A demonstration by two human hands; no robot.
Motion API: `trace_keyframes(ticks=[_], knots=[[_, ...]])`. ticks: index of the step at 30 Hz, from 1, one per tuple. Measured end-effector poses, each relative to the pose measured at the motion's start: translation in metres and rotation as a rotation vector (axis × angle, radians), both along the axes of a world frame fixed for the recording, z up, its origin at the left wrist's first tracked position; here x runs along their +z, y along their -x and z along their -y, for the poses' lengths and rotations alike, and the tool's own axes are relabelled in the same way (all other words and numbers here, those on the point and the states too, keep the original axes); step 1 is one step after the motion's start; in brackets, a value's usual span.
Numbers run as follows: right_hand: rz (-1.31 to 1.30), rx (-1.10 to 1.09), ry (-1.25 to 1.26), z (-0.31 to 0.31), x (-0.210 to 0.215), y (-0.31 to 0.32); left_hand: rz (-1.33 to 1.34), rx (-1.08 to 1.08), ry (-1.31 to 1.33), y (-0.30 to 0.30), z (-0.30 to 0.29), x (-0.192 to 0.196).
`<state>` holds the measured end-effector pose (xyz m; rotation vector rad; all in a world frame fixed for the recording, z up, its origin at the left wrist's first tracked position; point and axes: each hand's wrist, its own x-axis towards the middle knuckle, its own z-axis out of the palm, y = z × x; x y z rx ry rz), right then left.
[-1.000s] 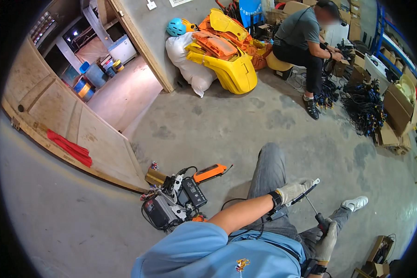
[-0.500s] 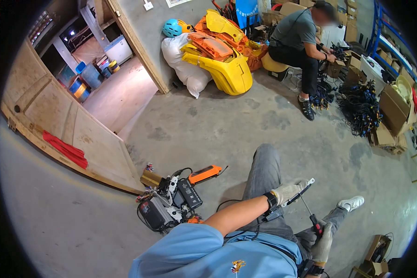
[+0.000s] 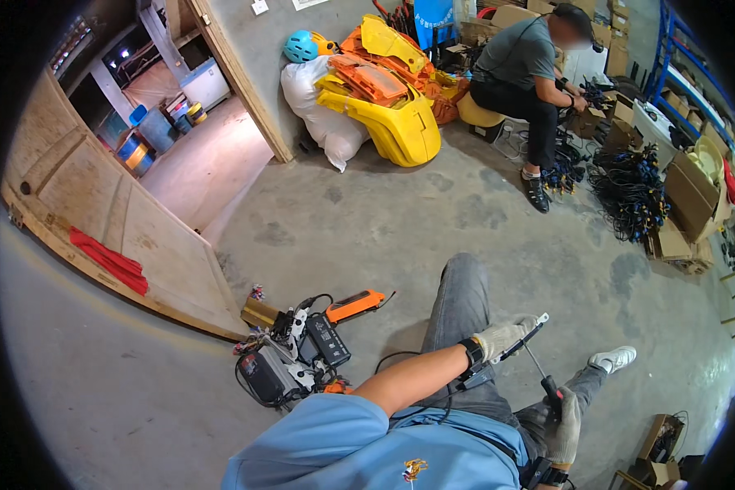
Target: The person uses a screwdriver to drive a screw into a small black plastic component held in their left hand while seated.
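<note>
My left hand (image 3: 496, 338), in a white work glove, is closed around a slim dark part with a silver metal end (image 3: 542, 319), held above my thighs. In my right hand (image 3: 565, 429), also gloved, is a screwdriver (image 3: 552, 392) with a black and red handle. Its thin shaft slants up to the dark part; whether the tip sits in a screw is too small to tell. Beneath my left wrist rests a grey box-like piece (image 3: 477, 378) with a black cable.
Left of me lies a pile of electrical units and cables (image 3: 290, 367), with an orange device (image 3: 354, 305) beside it. Ahead, a seated co-worker (image 3: 518, 65) handles cables near a black cable heap (image 3: 629, 188). Yellow plastic shells (image 3: 400, 131) stand near the doorway; an open door (image 3: 114, 212) is left.
The view has shifted slightly. Less red shows on the screwdriver's handle, and my right fingers sit a little differently around it. My left hand keeps its hold on the dark part.
</note>
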<state>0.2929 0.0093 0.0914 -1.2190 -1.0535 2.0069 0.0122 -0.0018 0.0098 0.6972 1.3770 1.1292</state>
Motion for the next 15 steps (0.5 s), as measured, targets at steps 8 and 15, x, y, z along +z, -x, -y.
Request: trace_keyframes(ticks=[8, 15], knots=[[0.047, 0.053, -0.097, -0.020, -0.050, -0.030, 0.016, 0.025, 0.013, -0.007, 0.000, 0.007], [-0.064, -0.022, -0.169, -0.017, -0.041, -0.023, -0.032, 0.055, -0.011, -0.010, 0.000, 0.008]])
